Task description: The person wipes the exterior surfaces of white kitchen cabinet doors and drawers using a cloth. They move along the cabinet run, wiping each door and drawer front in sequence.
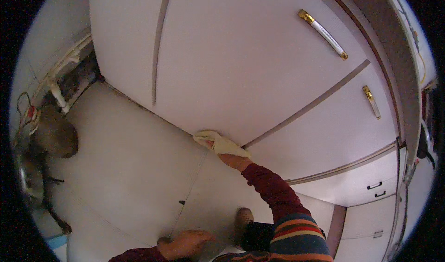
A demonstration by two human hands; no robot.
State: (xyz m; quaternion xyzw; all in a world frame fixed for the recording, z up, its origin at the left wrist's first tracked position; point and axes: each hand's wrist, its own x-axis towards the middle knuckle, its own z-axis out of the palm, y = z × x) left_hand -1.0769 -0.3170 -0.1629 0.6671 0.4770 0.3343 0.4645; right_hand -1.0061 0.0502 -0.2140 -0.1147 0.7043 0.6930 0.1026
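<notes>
My right hand [233, 160] holds a pale yellow cloth [226, 145] that wraps over the fingers. It presses the cloth to the bottom edge of a white cabinet door [222, 64], where the cabinet meets the tiled floor [121, 150]. The cloth hides most of the fingers. Low in the view, my left hand [189, 243] is blurred above the floor, near my knees. Its fingers are too smeared to read, and nothing is plainly seen in it.
Gold-and-silver handles [323, 34] stick out from the cabinet doors. A white drawer unit [368, 189] with black pulls stands at right. Along the left side are a blurred brown rounded object [57, 133], a white pipe [59, 97] and cables. A small dark bit [181, 202] lies on the floor.
</notes>
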